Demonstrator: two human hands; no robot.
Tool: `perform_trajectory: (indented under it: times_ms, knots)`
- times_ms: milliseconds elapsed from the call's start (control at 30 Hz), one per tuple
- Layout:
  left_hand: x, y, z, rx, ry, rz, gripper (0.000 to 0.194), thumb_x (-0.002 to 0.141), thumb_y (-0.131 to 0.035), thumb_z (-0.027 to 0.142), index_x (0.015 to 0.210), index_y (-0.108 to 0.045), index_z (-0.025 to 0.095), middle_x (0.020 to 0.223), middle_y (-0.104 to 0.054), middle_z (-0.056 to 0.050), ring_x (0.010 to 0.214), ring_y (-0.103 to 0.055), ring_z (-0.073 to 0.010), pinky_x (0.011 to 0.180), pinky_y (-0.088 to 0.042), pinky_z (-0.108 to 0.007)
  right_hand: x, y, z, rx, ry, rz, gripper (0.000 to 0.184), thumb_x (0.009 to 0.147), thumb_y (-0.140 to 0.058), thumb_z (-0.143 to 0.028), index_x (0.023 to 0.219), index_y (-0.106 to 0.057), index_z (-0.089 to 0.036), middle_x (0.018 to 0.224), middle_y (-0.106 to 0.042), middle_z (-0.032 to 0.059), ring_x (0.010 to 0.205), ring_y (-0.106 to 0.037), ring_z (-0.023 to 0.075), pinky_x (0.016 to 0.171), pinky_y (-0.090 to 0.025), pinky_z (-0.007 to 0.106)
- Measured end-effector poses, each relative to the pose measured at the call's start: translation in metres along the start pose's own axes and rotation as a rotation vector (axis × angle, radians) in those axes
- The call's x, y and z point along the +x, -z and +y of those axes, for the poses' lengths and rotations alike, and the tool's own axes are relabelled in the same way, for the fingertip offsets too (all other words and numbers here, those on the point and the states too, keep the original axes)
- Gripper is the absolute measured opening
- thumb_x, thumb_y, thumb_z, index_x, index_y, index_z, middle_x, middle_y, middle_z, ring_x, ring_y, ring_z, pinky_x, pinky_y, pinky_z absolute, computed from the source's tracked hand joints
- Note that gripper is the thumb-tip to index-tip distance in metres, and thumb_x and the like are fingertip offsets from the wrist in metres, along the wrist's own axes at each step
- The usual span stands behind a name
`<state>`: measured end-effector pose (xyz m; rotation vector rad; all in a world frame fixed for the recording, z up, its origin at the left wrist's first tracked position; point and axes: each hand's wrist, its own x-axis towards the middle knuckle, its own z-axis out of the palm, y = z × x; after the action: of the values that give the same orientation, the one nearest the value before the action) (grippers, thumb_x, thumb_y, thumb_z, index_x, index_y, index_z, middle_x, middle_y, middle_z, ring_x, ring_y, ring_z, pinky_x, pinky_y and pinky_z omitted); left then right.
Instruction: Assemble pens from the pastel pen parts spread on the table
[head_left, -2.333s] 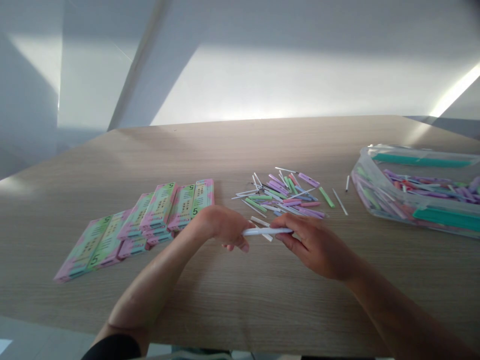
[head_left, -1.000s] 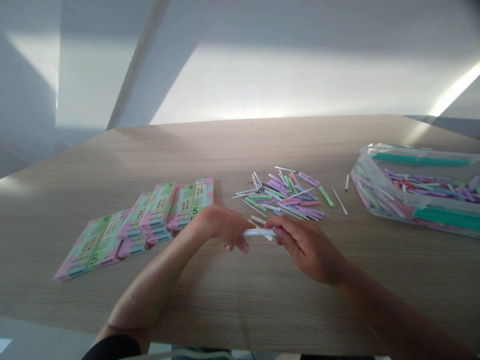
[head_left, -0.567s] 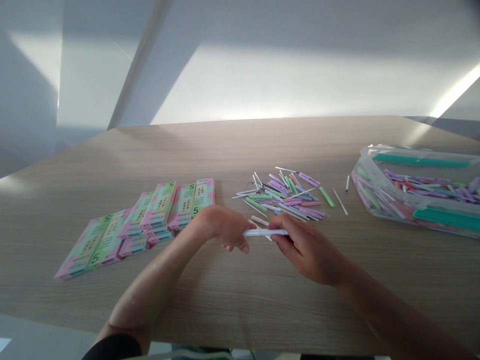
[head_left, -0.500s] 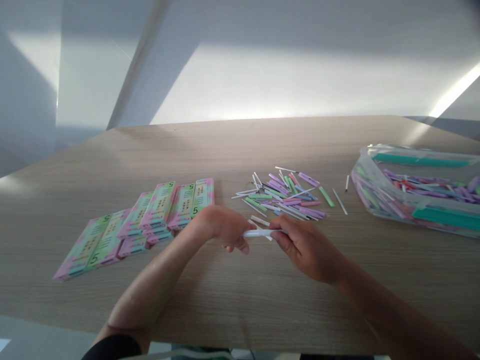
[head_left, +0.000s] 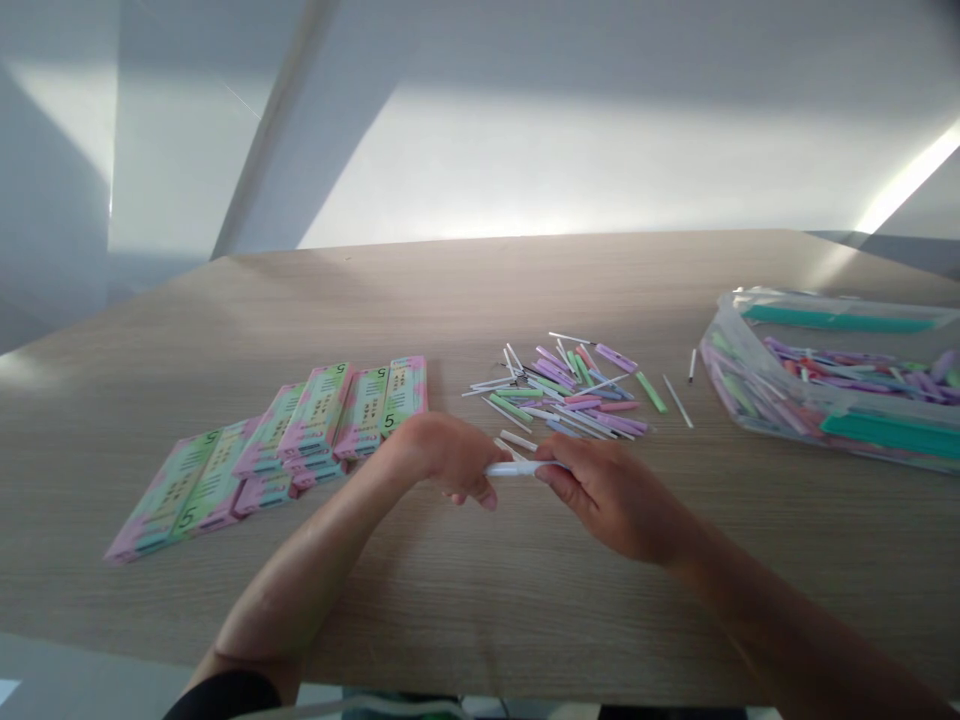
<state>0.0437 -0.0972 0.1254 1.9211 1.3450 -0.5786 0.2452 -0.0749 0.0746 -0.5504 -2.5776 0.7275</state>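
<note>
Both hands meet over the wooden table (head_left: 480, 290) on one thin white pen (head_left: 517, 468). My left hand (head_left: 442, 455) is curled round its left end, fingers bent under. My right hand (head_left: 611, 495) pinches the right end, covering most of that half. Just beyond the hands lies a loose heap of pastel pen parts (head_left: 570, 392): purple, green, pink and white barrels, caps and thin refills. A short white piece (head_left: 519, 440) rests right behind the held pen.
Several pink-and-green flat boxes (head_left: 300, 430) marked with a 5 lie in a row to the left. A clear plastic bag (head_left: 832, 380) full of coloured pen parts sits at the right edge. A stray white refill (head_left: 677, 401) lies between heap and bag.
My right hand has slid left and right along the white pen and now covers more of it; less of the pen shows than 2.3 s ago. My left hand has stayed put.
</note>
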Motion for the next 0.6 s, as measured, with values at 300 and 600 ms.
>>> perform_trajectory:
  times_ms: [300,600]
  knots:
    - [0.0004,0.0013,0.0015,-0.01,0.002,-0.019,0.04,0.079,-0.06,0.027,0.118,-0.055,0.022,0.07,-0.069,-0.001,0.064,-0.062,-0.0169,0.057,-0.041,-0.022,-0.0012,0.0004,-0.0023,0.032,-0.019,0.012,0.005,0.088,-0.046,-0.02,0.094,-0.047,-0.019,0.078,-0.058,0.0004,0.067,-0.051,0.013,0.06,-0.034,0.024]
    - [-0.001,0.0022,0.0025,-0.024,-0.012,-0.033,0.042,0.08,-0.059,0.026,0.121,-0.053,0.022,0.072,-0.07,-0.002,0.064,-0.062,-0.0164,0.056,-0.041,-0.022,-0.0011,0.0008,-0.0006,0.076,-0.042,0.001,0.016,0.086,-0.051,-0.022,0.1,-0.046,-0.02,0.082,-0.057,0.0004,0.067,-0.05,0.0124,0.061,-0.034,0.023]
